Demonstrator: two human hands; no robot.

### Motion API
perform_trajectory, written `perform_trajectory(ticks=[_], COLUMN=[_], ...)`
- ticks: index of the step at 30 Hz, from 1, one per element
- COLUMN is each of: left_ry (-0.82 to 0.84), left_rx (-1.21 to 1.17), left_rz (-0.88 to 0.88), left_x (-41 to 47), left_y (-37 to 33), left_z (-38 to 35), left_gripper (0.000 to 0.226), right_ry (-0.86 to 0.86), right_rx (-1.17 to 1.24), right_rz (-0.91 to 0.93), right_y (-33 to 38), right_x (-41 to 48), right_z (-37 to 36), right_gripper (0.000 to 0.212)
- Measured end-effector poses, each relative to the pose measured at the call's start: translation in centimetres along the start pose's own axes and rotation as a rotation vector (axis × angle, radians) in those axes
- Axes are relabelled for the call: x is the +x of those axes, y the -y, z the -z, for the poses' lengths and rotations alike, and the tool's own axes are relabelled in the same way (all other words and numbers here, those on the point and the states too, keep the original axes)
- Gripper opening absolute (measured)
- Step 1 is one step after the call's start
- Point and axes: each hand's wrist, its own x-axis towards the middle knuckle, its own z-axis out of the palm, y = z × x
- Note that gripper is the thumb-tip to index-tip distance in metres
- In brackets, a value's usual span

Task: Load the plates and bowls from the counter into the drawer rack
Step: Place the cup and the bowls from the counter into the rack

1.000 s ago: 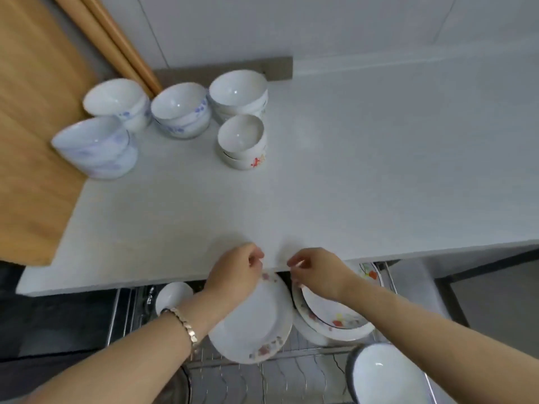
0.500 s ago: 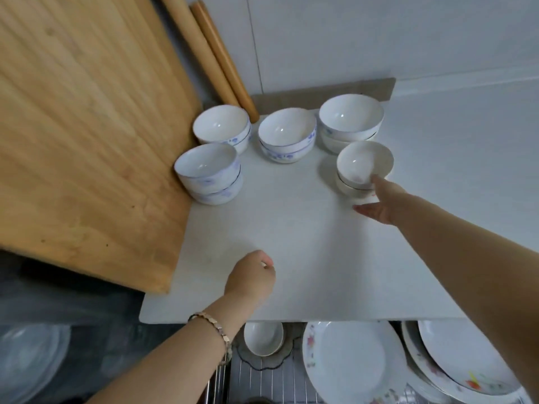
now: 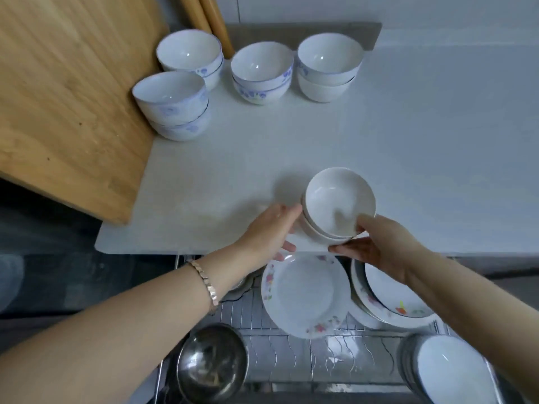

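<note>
A small stack of two white bowls (image 3: 338, 202) is held tilted just above the counter's front edge. My right hand (image 3: 379, 246) grips its near rim and underside. My left hand (image 3: 271, 231) cups the stack's left side with spread fingers. Four more stacks of white bowls with blue flowers (image 3: 175, 103) stand at the back of the white counter (image 3: 423, 141). Below the counter edge the wire drawer rack (image 3: 291, 354) holds a flowered plate (image 3: 303, 295) standing on edge and several more plates (image 3: 393, 301) to its right.
A large wooden cutting board (image 3: 67, 91) leans over the counter's left side, with two wooden rolling pins (image 3: 210, 16) behind it. In the rack's near part lie a steel bowl (image 3: 211, 363) at left and a stack of white dishes (image 3: 449, 371) at right.
My right hand took the small two-bowl stack from the back of the counter and brought it to the front edge. My left hand opened and came onto the stack's left side.
</note>
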Motion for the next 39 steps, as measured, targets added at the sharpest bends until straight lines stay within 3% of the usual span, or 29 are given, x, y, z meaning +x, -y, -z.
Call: perform_trajectory(ticks=[4, 7, 10, 14, 17, 23, 29, 39], left_ry=[0.141, 0.167, 0.174, 0.185, 0.201, 0.151, 0.033, 0.018], left_rx=[0.015, 0.018, -0.028, 0.053, 0.050, 0.376, 0.503, 0.480], left_rz=[0.034, 0.120, 0.224, 0.270, 0.357, 0.446, 0.463, 0.438], left_x=[-3.2, -4.4, -4.6, -3.8, -2.7, -1.0, -0.4, 0.6], left_y=[2.6, 6.9, 11.3, 16.3, 19.6, 25.3, 28.1, 27.3], left_z=[-4.9, -8.9, -12.6, -16.5, -17.9, -17.1, -13.0, -10.9], left_gripper=[0.024, 0.050, 0.059, 0.057, 0.057, 0.062, 0.039, 0.033], right_ry=[0.061, 0.071, 0.065, 0.032, 0.040, -0.002, 0.014, 0.106], right_rx=[-0.191, -0.379, -0.532, -0.674, -0.754, -0.798, -0.845, -0.986], right_rz=[0.037, 0.013, -0.063, -0.091, -0.141, -0.223, -0.289, -0.326], right_y=[-5.4, -9.2, -12.8, -17.8, -22.0, -28.0, -31.2, -31.4], right_x=[-5.2, -6.6, -5.5, -2.5, -0.1, 4.1, 7.1, 8.5], right_z=[4.1, 7.4, 10.0, 12.1, 13.2, 12.5, 10.5, 7.5], right_gripper=[0.023, 0.032, 0.038, 0.029, 0.045, 0.057, 0.060, 0.062])
